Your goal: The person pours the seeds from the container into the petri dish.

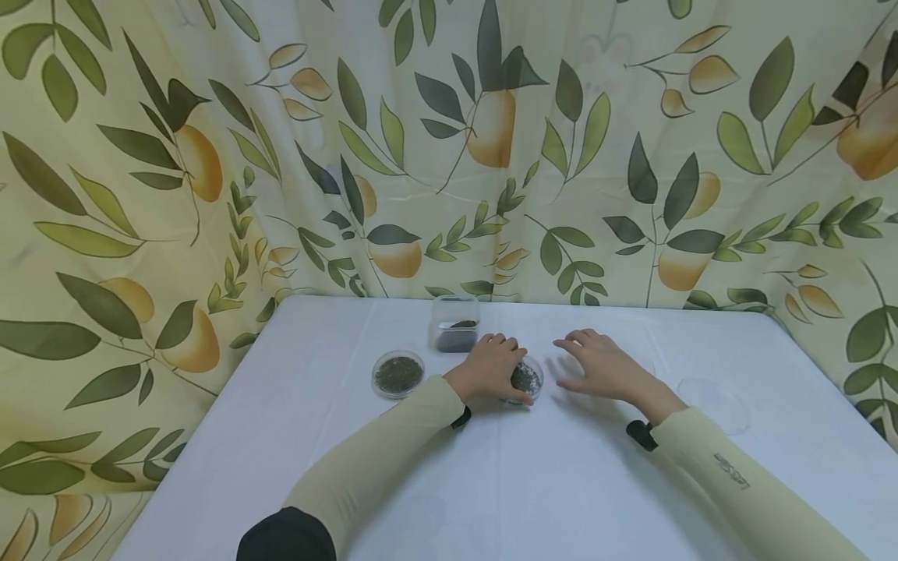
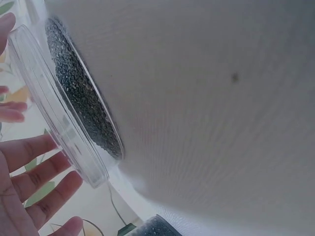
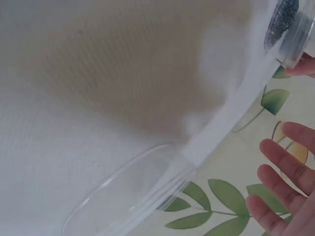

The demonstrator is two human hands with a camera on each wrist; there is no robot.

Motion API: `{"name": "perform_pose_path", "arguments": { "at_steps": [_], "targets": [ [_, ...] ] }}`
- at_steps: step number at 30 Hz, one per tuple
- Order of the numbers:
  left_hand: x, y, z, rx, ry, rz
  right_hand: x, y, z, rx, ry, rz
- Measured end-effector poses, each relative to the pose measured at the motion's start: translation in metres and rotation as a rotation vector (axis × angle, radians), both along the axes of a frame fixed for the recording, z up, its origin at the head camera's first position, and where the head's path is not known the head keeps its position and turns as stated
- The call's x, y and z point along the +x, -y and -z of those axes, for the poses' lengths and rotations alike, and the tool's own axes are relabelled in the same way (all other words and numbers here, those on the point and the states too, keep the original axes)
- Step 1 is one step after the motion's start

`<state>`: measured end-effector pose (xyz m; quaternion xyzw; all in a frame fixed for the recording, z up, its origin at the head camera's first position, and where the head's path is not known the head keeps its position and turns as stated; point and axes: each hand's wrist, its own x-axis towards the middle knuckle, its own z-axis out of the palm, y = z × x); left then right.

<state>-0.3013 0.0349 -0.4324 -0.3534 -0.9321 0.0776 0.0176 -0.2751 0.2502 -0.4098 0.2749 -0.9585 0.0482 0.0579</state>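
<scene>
My left hand (image 1: 491, 370) holds a round clear petri dish (image 1: 528, 377) from its left side, the thumb on the near edge and the fingers on the far edge. Dark grains (image 2: 81, 88) fill the bottom of this dish. Fingers meet its upper clear rim (image 2: 86, 160) in the left wrist view. Just right of the dish, my right hand (image 1: 606, 366) hovers with spread fingers and holds nothing. A second petri dish (image 1: 398, 375) with greenish-brown contents stands left of my left hand.
Behind the left hand stands a clear square box (image 1: 454, 331) with dark material inside and its lid raised. A clear round lid (image 1: 715, 405) lies on the white table (image 1: 505, 491) at the right, near the right forearm. A leaf-patterned curtain (image 1: 449, 195) hangs behind.
</scene>
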Motion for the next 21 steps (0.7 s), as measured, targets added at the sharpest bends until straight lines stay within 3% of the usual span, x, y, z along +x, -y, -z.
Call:
{"name": "perform_pose_path", "arguments": {
  "at_steps": [12, 21],
  "targets": [
    [0.000, -0.001, 0.001, -0.012, 0.038, -0.019, 0.008, -0.018, -0.009, -0.013, -0.050, 0.027],
    [-0.002, 0.001, 0.006, 0.007, 0.025, -0.014, 0.015, -0.037, -0.014, -0.057, -0.025, 0.068]
  ]
}}
